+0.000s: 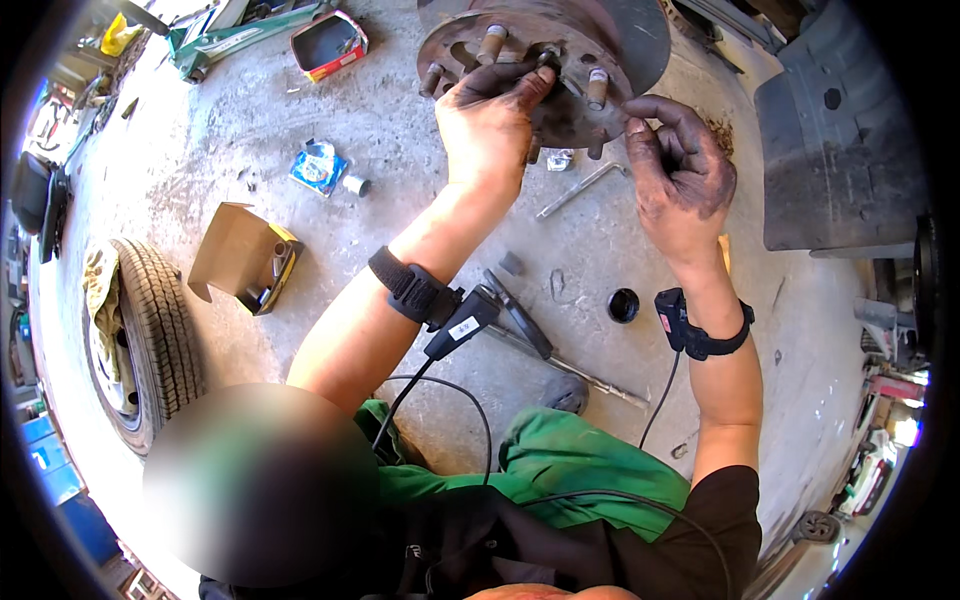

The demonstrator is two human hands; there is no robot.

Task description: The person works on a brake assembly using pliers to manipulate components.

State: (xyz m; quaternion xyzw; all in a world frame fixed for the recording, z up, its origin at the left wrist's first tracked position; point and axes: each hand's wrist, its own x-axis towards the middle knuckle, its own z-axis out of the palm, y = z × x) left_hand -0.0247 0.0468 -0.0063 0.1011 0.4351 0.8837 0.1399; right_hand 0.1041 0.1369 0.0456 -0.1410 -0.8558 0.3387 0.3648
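head view: at upper ctr of frame, wheel hub (583,120), brownish, studs (598,90) round its face, larger dark disc (645,45) behind. left hand (490,112) up against hub face, thumb & fingers drawn close tog. nr hub middle, right at small dark part (546,57); can't tell whether gripping or only touching. right hand (688,170) just beside hub's right edge, fingers curled in, thumb & forefinger tips w/ narrow gap; can't tell if holding anything. both hands smudged dark on fingers. black strap (408,285) w/ attached device on left forearm, black band (722,340) on right wrist.

on concrete floor (400,215), below hub: bent metal bar (580,192), then, nr ctr, dark-handled tool (520,315), black round cup (623,306) and, lower, long metal rod (610,388). upper left: red-rimmed tray (337,68), green metal frame (225,50). left of ctr: blue-white packet (318,168) w/ small silver cylinder (356,185) just beside; lower, open cardboard box (225,245) w/ small metal pcs inside. far left: upright tyre (160,320), cloth (102,290) over it. upper right: big dark panel (835,165). lower ctr: green trousers (590,465), black cable across.
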